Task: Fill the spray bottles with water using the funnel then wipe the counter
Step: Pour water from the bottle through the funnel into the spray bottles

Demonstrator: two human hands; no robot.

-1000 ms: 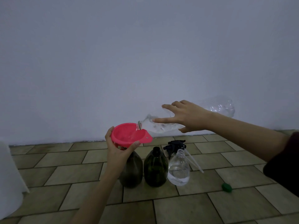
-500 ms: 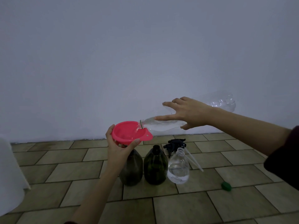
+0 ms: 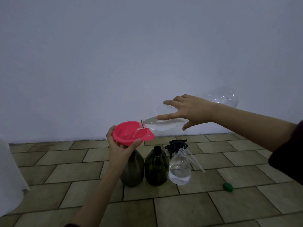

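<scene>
The left hand (image 3: 121, 149) has its thumb and fingers closed round the rim of the pink funnel (image 3: 131, 134), steadying it over the left dark bottle (image 3: 132, 169); the spout is hidden behind the palm, so I cannot tell if it sits in the neck. Just right of those fingers stand a second dark bottle (image 3: 157, 167) and a clear bottle (image 3: 179, 169), part filled. Beyond, the right hand (image 3: 188, 112), fingers spread wide, grips a tilted water bottle (image 3: 164, 124) whose mouth pours into the funnel. Tip too steeply and the funnel could overflow onto the tiled counter (image 3: 213, 207).
</scene>
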